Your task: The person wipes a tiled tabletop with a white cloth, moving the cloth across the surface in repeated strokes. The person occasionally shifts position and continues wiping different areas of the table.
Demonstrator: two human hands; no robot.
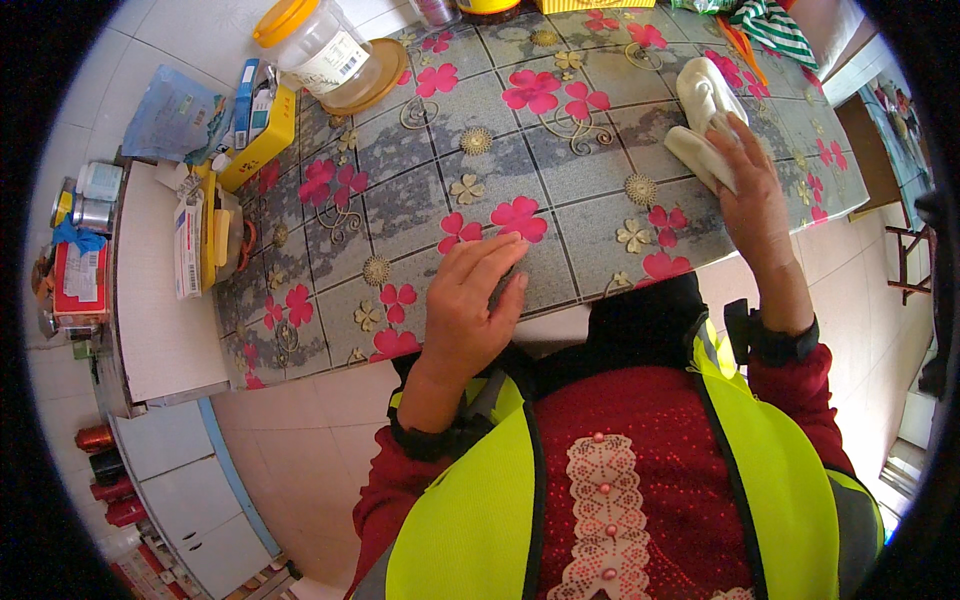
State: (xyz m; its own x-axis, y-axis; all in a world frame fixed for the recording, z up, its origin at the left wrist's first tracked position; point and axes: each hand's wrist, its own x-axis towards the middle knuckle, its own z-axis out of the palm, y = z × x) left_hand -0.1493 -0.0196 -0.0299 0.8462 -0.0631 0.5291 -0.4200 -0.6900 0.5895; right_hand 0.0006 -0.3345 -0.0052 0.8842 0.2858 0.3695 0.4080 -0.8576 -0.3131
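Observation:
My right hand (747, 187) lies at the right side of the table with its fingers over a folded off-white cloth item (705, 94), perhaps a pair of socks. One rounded end of the fabric points away from me, and another fold sticks out to the left of my fingers. My left hand (474, 300) holds nothing. It is over the table's front part, its fingertips by a pink printed flower and its thumb apart from the fingers. Beneath both hands spreads a grey tile-patterned tablecloth (502, 169) with pink and gold flowers.
A clear plastic jar (330, 60) with an orange lid stands back left on a round board (390, 67). Left of it are a yellow box (262, 139) and a blue packet (169, 112). A green-and-white striped cloth (776, 30) lies back right. A white cabinet (195, 480) is lower left.

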